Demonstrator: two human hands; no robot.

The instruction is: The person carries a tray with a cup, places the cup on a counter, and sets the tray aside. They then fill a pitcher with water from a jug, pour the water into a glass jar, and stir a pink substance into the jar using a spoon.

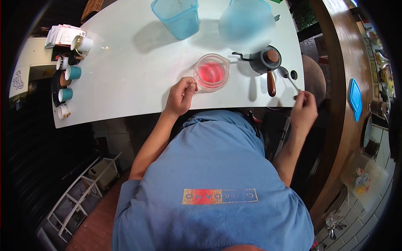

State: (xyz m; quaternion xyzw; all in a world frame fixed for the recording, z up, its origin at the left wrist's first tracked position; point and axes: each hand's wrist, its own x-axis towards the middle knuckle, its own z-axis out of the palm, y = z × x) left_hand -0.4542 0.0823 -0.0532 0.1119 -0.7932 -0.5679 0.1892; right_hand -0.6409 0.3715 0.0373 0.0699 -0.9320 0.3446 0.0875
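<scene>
head view looks down on a white table (138,62), its far edge cut off along with a frosted jug (246,23). a clear cup of pink liquid (212,73) sits near the front edge, the left hand (181,96) closed on its handle. the right hand (304,109) pinches a spoon (289,77) beside a dark teapot (264,62).

Your left hand (181,95) holds the handle of the glass cup (212,72) with pink liquid on the white bench (125,83); your right hand (304,109) pinches a spoon (289,77) beside the dark teapot (264,62).
</scene>
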